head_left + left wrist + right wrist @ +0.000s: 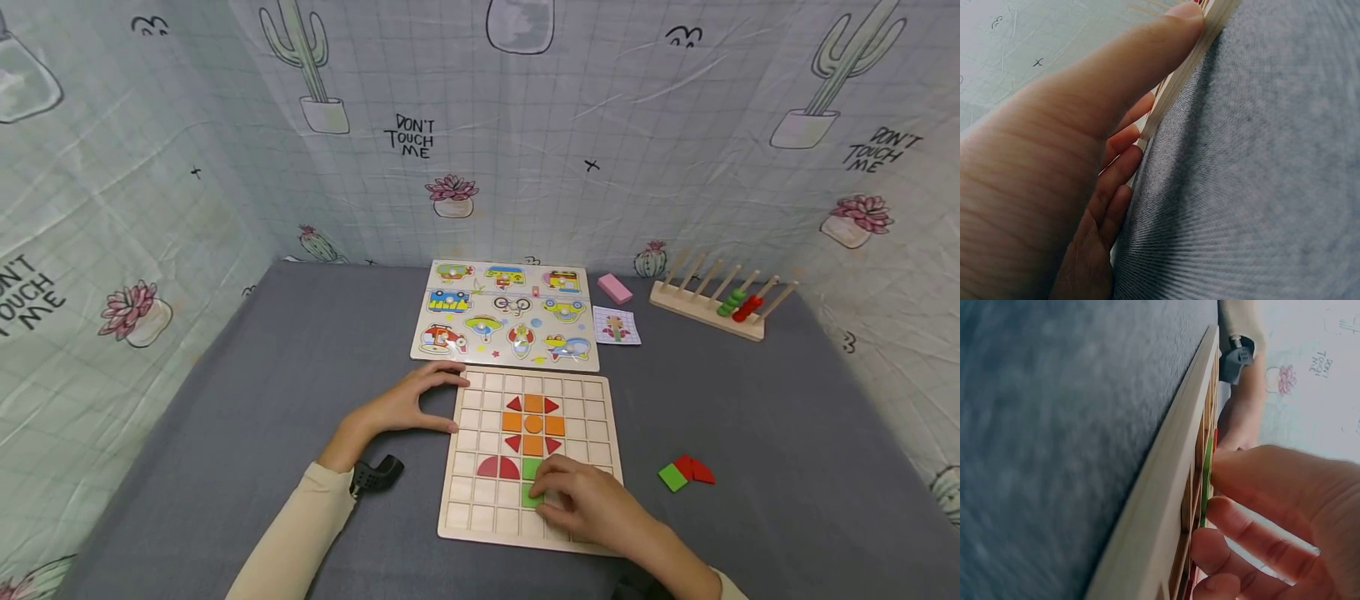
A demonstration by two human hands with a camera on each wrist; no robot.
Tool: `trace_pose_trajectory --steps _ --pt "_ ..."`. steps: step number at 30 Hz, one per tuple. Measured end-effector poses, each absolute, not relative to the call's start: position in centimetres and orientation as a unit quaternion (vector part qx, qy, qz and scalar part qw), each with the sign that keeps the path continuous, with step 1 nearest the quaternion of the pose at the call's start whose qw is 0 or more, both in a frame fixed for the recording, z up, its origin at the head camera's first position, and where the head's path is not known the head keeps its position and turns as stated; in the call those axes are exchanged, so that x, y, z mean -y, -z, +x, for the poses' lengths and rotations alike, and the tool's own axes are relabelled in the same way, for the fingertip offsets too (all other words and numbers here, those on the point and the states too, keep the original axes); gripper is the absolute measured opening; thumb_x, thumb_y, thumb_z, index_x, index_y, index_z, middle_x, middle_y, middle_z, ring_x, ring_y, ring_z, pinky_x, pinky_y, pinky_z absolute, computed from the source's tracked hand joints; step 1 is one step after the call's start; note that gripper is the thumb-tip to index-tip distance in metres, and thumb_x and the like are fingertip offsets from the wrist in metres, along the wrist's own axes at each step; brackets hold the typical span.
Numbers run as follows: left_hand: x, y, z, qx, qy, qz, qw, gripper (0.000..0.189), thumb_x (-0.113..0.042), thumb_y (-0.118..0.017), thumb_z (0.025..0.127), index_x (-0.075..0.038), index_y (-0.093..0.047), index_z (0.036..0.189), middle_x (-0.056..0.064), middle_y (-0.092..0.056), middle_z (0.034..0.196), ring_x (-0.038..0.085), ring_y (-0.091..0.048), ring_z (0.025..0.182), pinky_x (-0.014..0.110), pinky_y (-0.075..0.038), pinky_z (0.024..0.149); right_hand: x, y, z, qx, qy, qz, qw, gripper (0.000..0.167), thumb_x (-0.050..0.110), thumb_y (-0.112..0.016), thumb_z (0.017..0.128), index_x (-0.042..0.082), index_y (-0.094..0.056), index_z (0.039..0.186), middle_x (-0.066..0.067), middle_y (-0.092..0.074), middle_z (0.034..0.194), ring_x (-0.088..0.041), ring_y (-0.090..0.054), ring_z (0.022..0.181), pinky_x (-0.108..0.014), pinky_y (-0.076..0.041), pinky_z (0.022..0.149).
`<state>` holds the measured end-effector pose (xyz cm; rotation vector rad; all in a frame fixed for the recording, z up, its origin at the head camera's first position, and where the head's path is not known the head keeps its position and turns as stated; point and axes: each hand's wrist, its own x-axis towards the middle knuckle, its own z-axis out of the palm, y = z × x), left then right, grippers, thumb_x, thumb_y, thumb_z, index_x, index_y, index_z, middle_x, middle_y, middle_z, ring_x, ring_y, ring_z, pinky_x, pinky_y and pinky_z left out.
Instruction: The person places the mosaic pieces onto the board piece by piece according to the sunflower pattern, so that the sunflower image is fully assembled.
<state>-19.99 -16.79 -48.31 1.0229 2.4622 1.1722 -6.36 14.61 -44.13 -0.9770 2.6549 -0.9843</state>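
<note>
A wooden grid board (480, 518) lies on the table, with orange, red and green pieces set in a pattern on it. My right hand (588, 504) is over its lower middle, the thumb and curled fingers pinching a green square tile (529, 497) at its edges. In the right wrist view the green tile (1206, 478) shows edge-on by the thumb and index finger. Directly above it in the pattern is another green square (532, 468), with two red quarter-circles (498, 467) to the left. My left hand (408, 402) rests at the board's left edge, thumb and fingers spread and touching it.
Beyond the board lies a vehicle peg puzzle (491, 340). Right of that are a pink block (615, 288), a pattern card (617, 326) and a wooden peg stand (705, 312) with green and red beads. Loose green and red pieces (686, 472) lie right of the board.
</note>
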Motion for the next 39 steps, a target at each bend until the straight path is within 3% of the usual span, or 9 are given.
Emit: trace_pose_trajectory --steps 10,17,24,34,39 --pt "16.7 48.5 -20.0 -0.840 -0.401 0.348 0.110 0.064 -0.033 -0.085 0.076 -0.019 -0.060 0.133 0.002 -0.040 0.149 0.027 -0.034 0.139 0.056 -0.027 0.111 -16.3 43.0 -6.9 -0.900 0.327 -0.284 0.052 0.009 0.010 -0.073 0.087 0.019 -0.074 0.091 0.011 -0.060 0.093 -0.003 -0.053 0.076 -0.019 -0.048 0.064" --pt "16.6 48.4 -20.0 -0.836 -0.402 0.357 0.108 0.065 -0.028 -0.086 0.075 -0.016 -0.059 0.133 0.004 -0.041 0.149 0.027 -0.034 0.139 0.054 -0.026 0.111 -18.6 43.1 -7.2 -0.903 0.337 -0.266 0.019 0.008 0.006 -0.074 0.085 0.014 -0.073 0.087 0.007 -0.061 0.090 0.000 -0.046 0.064 -0.017 -0.043 0.054" --pt "16.6 48.3 -19.9 -0.831 -0.412 0.357 0.113 0.065 -0.026 -0.086 0.076 -0.014 -0.059 0.134 0.006 -0.040 0.149 0.029 -0.033 0.139 0.056 -0.026 0.111 -21.1 42.6 -7.6 -0.916 0.332 -0.226 0.019 0.012 0.004 -0.076 0.083 0.012 -0.072 0.091 0.004 -0.061 0.093 0.002 -0.043 0.063 -0.019 -0.042 0.052" --pt "16.7 48.3 -20.0 -0.833 -0.408 0.357 0.110 0.064 -0.027 -0.085 0.076 -0.015 -0.059 0.134 0.006 -0.041 0.149 0.029 -0.034 0.139 0.055 -0.026 0.111 -25.1 43.1 -7.8 -0.918 0.323 -0.225 -0.058 0.018 0.001 -0.077 0.080 0.012 -0.072 0.093 0.000 -0.063 0.093 0.004 -0.040 0.060 -0.021 -0.038 0.050" --pt "16.7 48.3 -20.0 -0.832 -0.407 0.360 0.107 0.064 -0.027 -0.085 0.076 -0.015 -0.059 0.133 0.007 -0.041 0.148 0.029 -0.034 0.139 0.056 -0.026 0.111 -26.9 43.0 -7.9 -0.919 0.317 -0.224 -0.072 0.020 -0.002 -0.078 0.077 0.009 -0.072 0.091 -0.005 -0.064 0.092 0.004 -0.041 0.060 -0.021 -0.038 0.049"
